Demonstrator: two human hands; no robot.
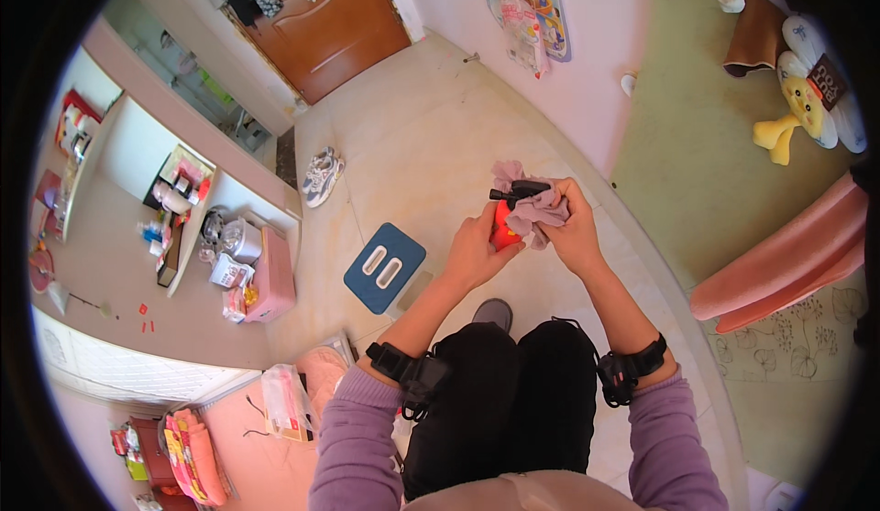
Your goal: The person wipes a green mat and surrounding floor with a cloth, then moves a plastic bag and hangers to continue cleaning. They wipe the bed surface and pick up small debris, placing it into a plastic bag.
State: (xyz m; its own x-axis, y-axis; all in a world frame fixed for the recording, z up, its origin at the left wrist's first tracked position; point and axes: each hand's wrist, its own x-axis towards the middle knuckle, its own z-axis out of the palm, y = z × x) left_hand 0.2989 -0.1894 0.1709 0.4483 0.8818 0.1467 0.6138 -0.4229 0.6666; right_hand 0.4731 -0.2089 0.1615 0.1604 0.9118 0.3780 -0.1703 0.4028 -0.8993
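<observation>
Far L: pink box (277, 277) nr the floor's (394, 126) L edge. Next, pr of sneakers (323, 177) nr same edge, further twd the brown door (339, 34). Then a blue-topped stool (385, 269), 2 pale slots in its top, standing in from that edge; wide stretch of tile runs btwn it & floor's R edge. My L hand (475, 247): fingers curled round a red container (501, 229), thumb along its near side. It's held up over the floor, past my knees, closer to R edge than L in view. Black nozzle-like part (527, 188) pokes out L above it, mauve cloth (543, 215) bunched against both. My R hand (577, 233): fingers pinching the cloth. Further R, floor's edge curves past a pink wall (587, 62); pink padded item (779, 263) beyond.
</observation>
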